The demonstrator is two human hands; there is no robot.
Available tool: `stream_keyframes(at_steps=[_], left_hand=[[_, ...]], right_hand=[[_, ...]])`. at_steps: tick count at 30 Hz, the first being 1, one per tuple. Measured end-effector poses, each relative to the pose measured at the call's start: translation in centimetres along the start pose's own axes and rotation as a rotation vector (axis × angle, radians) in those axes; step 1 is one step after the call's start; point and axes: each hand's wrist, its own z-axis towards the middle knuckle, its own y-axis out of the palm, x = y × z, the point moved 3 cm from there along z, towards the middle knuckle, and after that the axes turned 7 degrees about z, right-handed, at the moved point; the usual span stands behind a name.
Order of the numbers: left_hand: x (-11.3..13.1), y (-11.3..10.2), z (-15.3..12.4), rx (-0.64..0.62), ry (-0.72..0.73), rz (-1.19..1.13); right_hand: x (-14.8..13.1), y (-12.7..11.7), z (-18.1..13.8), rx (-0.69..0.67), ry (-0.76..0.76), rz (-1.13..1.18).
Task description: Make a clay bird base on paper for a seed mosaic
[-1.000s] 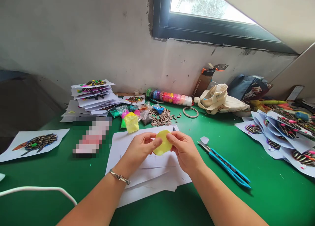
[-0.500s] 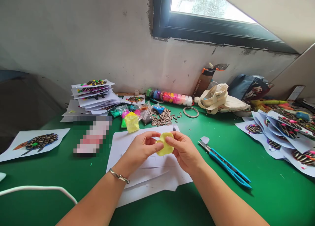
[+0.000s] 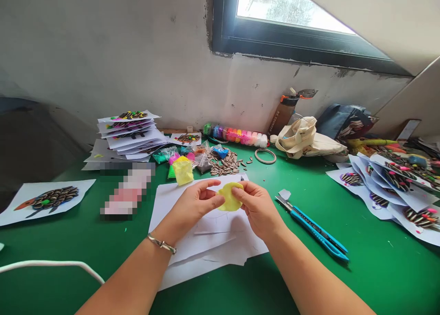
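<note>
A flattened, roundish piece of yellow modelling clay (image 3: 229, 201) is held up between my hands over white paper. My right hand (image 3: 256, 205) pinches its right side, thumb on the near face and fingers behind. My left hand (image 3: 195, 200), with a silver bracelet on the wrist, has its thumb at the clay's left edge and its fingers curled. Beneath lies a stack of white paper sheets (image 3: 192, 251), the top one with faint drawn lines. Just behind the paper is a yellow clay packet (image 3: 183, 170).
Sunflower seeds (image 3: 225, 163), bagged clay and a ring of tape (image 3: 265, 156) lie at the back. To the right is a blue-handled cutter (image 3: 318, 230). Seed pictures are stacked at left (image 3: 132, 136) and right (image 3: 388, 187). A white cable (image 3: 51, 263) crosses the left front.
The clay looks wider and rounder now. My left thumb has shifted from the clay's face towards its left edge. The whole view has moved slightly.
</note>
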Motion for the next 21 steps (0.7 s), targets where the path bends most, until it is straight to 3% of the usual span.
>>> stream_keyframes(at_steps=[7, 11, 16, 21], left_hand=[[-0.4, -1.2, 0.4, 0.027, -0.043, 0.134], [-0.6, -2.0, 0.6, 0.014, -0.089, 0.311], [-1.8, -2.3, 1.0, 0.001, -0.123, 0.497], [-2.5, -2.6, 1.2, 0.072, -0.121, 0.731]], right_hand=[[0.2, -0.5, 0.6, 0.021, -0.041, -0.187], [0.7, -0.6, 1.0, 0.035, -0.058, -0.466], [1.0, -0.1, 1.2, 0.028, -0.241, -0.913], [1.0, 0.6, 1.1, 0.011, -0.294, -1.250]])
